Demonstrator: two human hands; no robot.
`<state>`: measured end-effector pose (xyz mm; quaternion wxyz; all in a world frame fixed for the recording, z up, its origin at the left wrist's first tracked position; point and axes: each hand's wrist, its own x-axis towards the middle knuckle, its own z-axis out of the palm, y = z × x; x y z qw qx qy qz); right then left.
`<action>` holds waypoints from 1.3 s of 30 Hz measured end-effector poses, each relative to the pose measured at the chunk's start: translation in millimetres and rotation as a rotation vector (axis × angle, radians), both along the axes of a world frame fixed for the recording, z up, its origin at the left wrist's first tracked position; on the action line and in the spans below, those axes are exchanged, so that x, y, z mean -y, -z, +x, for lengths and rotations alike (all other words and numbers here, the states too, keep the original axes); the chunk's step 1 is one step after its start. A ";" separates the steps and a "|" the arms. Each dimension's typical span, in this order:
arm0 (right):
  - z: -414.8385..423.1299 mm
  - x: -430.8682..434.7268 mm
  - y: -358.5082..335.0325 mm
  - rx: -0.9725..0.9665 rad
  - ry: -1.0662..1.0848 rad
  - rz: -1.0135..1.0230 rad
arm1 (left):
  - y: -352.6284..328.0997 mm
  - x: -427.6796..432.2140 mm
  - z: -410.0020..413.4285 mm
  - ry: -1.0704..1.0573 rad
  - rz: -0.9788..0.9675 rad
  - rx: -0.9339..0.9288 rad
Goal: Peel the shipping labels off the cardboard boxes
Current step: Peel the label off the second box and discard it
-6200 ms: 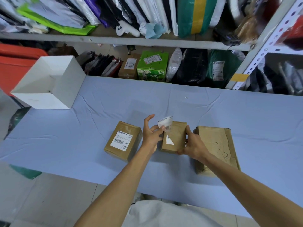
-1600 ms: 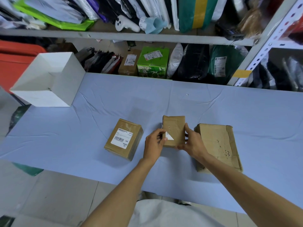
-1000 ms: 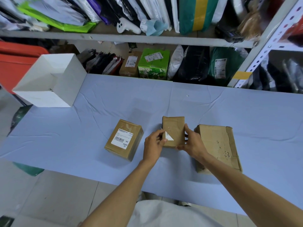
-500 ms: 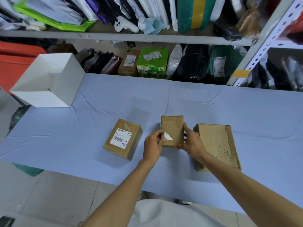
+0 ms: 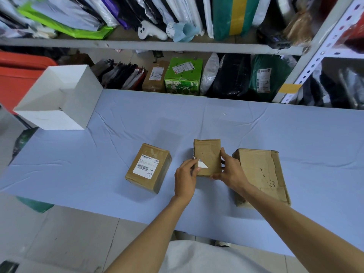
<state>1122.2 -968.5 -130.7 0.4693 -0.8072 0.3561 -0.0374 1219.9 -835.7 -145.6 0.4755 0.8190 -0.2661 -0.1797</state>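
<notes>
While right hand (image 5: 229,170) grips middle box (image 5: 208,152), left hand (image 5: 185,176) pinches label remnant (image 5: 202,165).

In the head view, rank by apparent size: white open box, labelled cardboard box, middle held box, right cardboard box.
1. white open box
2. right cardboard box
3. labelled cardboard box
4. middle held box
The white one also sits farthest, so its lead is safe.
</notes>
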 end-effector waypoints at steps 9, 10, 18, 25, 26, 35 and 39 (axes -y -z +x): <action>0.4 0.6 2.3 -0.011 0.009 -0.011 | -4.2 4.0 3.4 0.006 -0.005 0.001; 0.7 0.7 2.6 -0.007 0.011 -0.011 | -3.8 4.6 2.9 -0.005 -0.012 -0.011; 1.3 -1.4 2.4 0.003 0.013 0.009 | -2.9 6.3 -1.1 -0.052 0.011 -0.056; 2.3 -1.9 0.2 -0.014 0.003 0.024 | -5.1 3.9 1.6 -0.072 -0.083 -0.163; 2.5 -1.5 -0.1 -0.018 0.007 0.023 | -6.4 3.9 3.5 -0.062 -0.091 -0.191; 2.6 -1.5 -1.6 -0.027 0.017 0.024 | -3.1 2.6 9.9 -0.011 -0.056 -0.192; 1.3 -1.2 0.2 -0.042 0.028 0.013 | -1.6 3.0 12.6 0.004 -0.044 -0.162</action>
